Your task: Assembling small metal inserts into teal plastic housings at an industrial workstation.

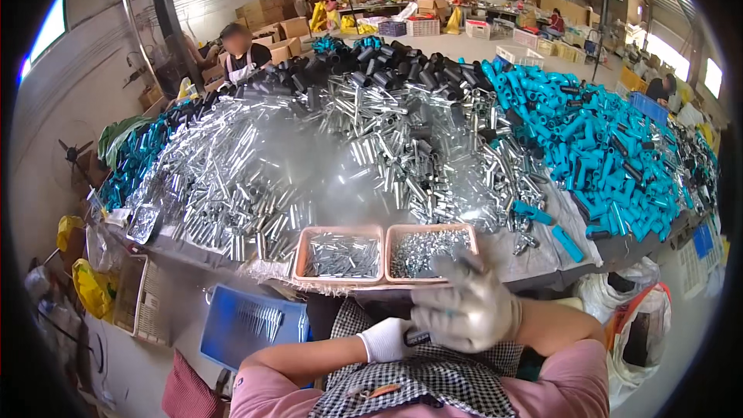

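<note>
My left hand (386,340), in a white knitted glove, is closed in front of my checked apron (410,383). A dark piece with pale markings (418,337) sticks out of its grip; its kind I cannot make out. Right beside it, my right hand (472,313) wears a greyish-white glove and is raised in front of the table edge. Motion smears its fingers, so whether they hold anything is hidden. Just beyond are two pink trays: the left tray (296,257) holds thin metal pins, the right tray (474,241) small shiny metal parts.
Chrome metal tubes (232,178) heap over the table, with black sleeves (410,66) behind and turquoise plastic fittings (596,147) at right. A blue bin (220,333) with metal rods stands lower left, white sacks (646,340) lower right. Another person (246,54) works at far left.
</note>
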`<state>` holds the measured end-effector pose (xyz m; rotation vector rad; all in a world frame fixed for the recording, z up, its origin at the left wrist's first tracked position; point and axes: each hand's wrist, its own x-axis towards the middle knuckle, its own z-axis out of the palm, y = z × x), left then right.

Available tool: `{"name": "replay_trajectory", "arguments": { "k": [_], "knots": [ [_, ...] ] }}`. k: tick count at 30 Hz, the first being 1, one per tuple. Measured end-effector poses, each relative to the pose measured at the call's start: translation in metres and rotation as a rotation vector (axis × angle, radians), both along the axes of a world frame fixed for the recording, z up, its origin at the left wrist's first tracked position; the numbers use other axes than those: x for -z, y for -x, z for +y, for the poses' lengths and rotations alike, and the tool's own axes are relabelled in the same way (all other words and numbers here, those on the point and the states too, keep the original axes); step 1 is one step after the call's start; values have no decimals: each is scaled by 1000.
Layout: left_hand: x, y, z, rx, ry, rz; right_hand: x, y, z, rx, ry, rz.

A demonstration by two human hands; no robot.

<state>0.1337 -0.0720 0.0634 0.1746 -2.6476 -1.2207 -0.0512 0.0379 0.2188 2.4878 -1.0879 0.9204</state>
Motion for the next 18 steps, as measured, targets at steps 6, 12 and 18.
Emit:
{"name": "replay_trajectory", "arguments": {
  "k": [6,12,18],
  "knots": [
    [-48,-7,-25,236,-402,-712,61,33,-1,-167,-251,411],
    [-45,3,-30,66,508,-467,94,14,30,235,-828,-234],
    [-92,27,-71,-701,1103,329,110,-12,36,6,-909,-1272]
  ]
}}
